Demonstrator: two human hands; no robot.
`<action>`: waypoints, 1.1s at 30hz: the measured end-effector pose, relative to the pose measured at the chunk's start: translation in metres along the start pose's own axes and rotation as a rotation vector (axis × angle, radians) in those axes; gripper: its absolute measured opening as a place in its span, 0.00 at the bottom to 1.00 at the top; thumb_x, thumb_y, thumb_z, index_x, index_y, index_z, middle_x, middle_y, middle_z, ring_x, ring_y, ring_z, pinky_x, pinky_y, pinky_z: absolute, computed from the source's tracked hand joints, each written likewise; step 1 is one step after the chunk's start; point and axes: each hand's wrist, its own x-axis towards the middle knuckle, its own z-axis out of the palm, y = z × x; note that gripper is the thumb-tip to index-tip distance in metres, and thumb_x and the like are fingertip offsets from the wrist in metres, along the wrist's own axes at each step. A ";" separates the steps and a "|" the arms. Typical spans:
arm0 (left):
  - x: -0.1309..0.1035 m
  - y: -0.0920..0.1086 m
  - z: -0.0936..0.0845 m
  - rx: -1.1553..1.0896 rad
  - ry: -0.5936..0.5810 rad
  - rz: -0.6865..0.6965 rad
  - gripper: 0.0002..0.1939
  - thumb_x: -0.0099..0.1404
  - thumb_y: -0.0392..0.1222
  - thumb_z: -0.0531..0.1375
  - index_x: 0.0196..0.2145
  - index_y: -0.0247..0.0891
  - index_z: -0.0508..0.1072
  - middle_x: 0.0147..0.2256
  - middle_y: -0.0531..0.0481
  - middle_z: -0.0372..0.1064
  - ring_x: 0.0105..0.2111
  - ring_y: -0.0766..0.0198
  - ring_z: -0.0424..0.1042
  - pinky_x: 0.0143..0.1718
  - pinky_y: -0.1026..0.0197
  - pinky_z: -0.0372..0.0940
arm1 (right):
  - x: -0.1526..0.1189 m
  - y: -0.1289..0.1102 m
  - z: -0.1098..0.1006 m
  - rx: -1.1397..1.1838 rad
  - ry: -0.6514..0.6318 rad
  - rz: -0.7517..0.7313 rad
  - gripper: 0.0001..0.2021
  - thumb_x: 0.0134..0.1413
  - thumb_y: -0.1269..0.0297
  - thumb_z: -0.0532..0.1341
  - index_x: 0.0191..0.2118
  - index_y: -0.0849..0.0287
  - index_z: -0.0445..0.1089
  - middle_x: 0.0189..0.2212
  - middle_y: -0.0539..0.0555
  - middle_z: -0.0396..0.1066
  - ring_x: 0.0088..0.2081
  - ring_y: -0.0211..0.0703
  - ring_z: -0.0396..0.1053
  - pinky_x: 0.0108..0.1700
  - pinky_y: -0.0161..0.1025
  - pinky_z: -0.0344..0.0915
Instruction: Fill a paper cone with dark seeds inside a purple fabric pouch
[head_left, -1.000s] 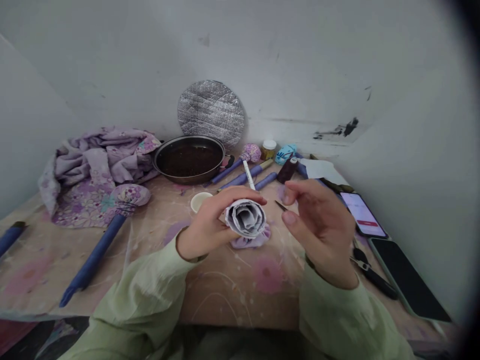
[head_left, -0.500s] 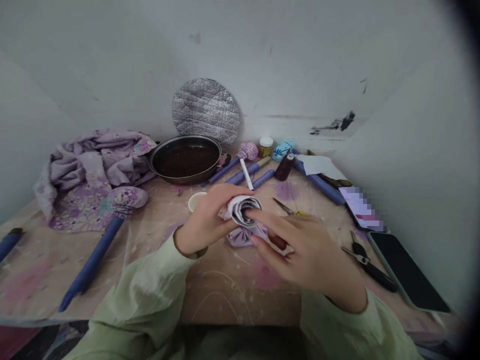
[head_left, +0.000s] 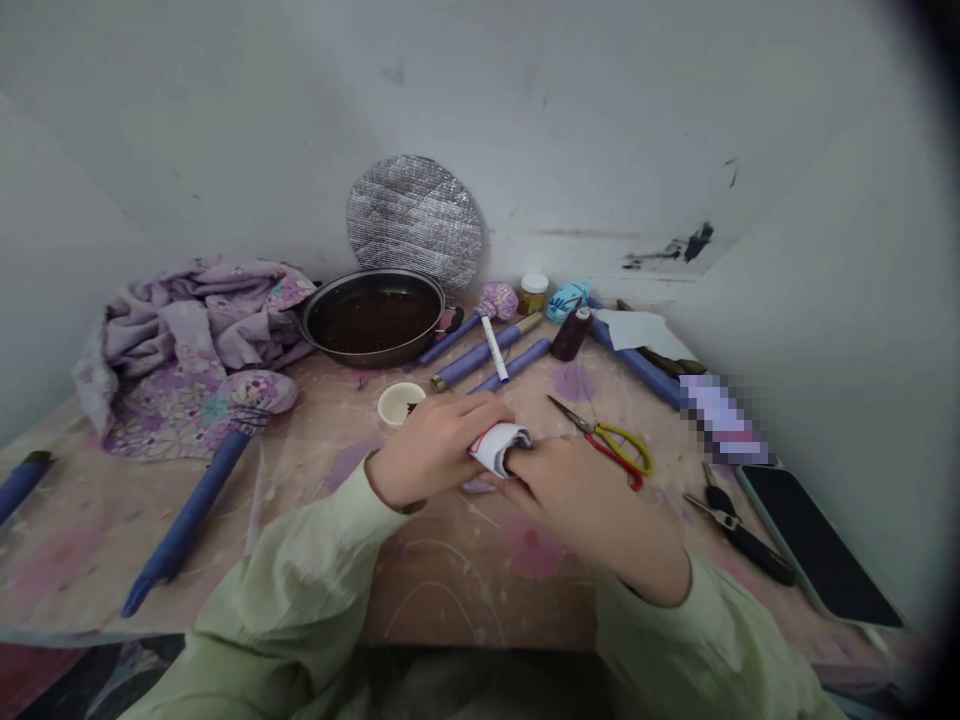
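Observation:
My left hand [head_left: 444, 446] is closed around the side of a white rolled-up piece of cloth [head_left: 496, 447], with a red line along its edge. Into the roll's open end reach fingers of my right hand [head_left: 581, 495], while its thumb lies along the lower rim, so that hand grips the roll too. Purple fabric [head_left: 478, 487] shows just beneath the roll, mostly covered by my hands. Beyond my left hand stands a small white bowl [head_left: 397, 402] with dark bits in it. Scissors with yellow and red handles [head_left: 628, 448] lie behind my right hand.
At the back sits a dark pan [head_left: 375, 345] before a round silver mat [head_left: 416, 220]. Purple floral cloth [head_left: 165, 345] and a cloth-headed blue stick [head_left: 199, 510] lie left. Blue-wrapped rods [head_left: 484, 355], a marker [head_left: 495, 350], dark thread spool [head_left: 571, 335], pliers [head_left: 742, 540] and phone [head_left: 814, 545] lie around.
The roll has tipped, its open end turning from facing up toward me to facing right. My right hand has drawn back from above the scissors, uncovering their handles; the white bowl shows more.

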 end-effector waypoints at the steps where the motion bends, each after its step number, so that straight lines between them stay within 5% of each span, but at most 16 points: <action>1: 0.000 0.000 0.000 -0.006 -0.025 -0.008 0.05 0.64 0.39 0.55 0.36 0.36 0.69 0.31 0.48 0.73 0.29 0.64 0.71 0.29 0.64 0.61 | 0.000 0.000 0.000 -0.001 -0.007 0.019 0.08 0.57 0.66 0.58 0.27 0.58 0.69 0.21 0.52 0.73 0.20 0.41 0.68 0.22 0.37 0.44; 5: -0.002 -0.001 0.005 -0.081 -0.072 -0.038 0.07 0.63 0.40 0.56 0.38 0.36 0.68 0.30 0.48 0.73 0.29 0.62 0.72 0.29 0.63 0.63 | -0.002 0.003 -0.001 0.017 -0.015 0.046 0.07 0.55 0.65 0.59 0.27 0.57 0.69 0.21 0.51 0.73 0.21 0.40 0.67 0.22 0.37 0.44; 12: 0.000 -0.002 0.010 -0.239 0.074 -0.016 0.06 0.59 0.39 0.59 0.34 0.36 0.68 0.29 0.49 0.72 0.28 0.64 0.71 0.29 0.64 0.63 | -0.005 0.001 -0.005 0.041 0.041 0.007 0.04 0.55 0.62 0.62 0.33 0.56 0.70 0.21 0.49 0.74 0.20 0.41 0.69 0.22 0.38 0.44; 18: 0.000 -0.001 0.006 -0.382 0.170 -0.047 0.02 0.58 0.35 0.60 0.30 0.36 0.68 0.28 0.51 0.72 0.28 0.68 0.72 0.31 0.67 0.64 | -0.016 -0.003 -0.020 0.080 0.251 -0.069 0.14 0.62 0.60 0.55 0.50 0.57 0.65 0.22 0.47 0.75 0.20 0.39 0.70 0.24 0.39 0.54; 26: -0.004 0.002 0.005 -0.311 0.307 -0.079 0.07 0.57 0.42 0.63 0.32 0.39 0.70 0.27 0.52 0.73 0.24 0.67 0.71 0.27 0.65 0.66 | -0.032 -0.008 -0.033 0.199 0.624 0.053 0.16 0.58 0.64 0.60 0.52 0.50 0.66 0.21 0.45 0.74 0.20 0.35 0.67 0.27 0.36 0.64; 33: -0.006 0.002 0.002 -0.294 0.294 -0.036 0.09 0.54 0.38 0.65 0.33 0.42 0.69 0.28 0.55 0.73 0.26 0.67 0.71 0.29 0.66 0.65 | -0.030 -0.007 -0.033 0.254 0.599 0.059 0.13 0.58 0.66 0.59 0.49 0.52 0.68 0.21 0.45 0.73 0.19 0.34 0.65 0.26 0.34 0.64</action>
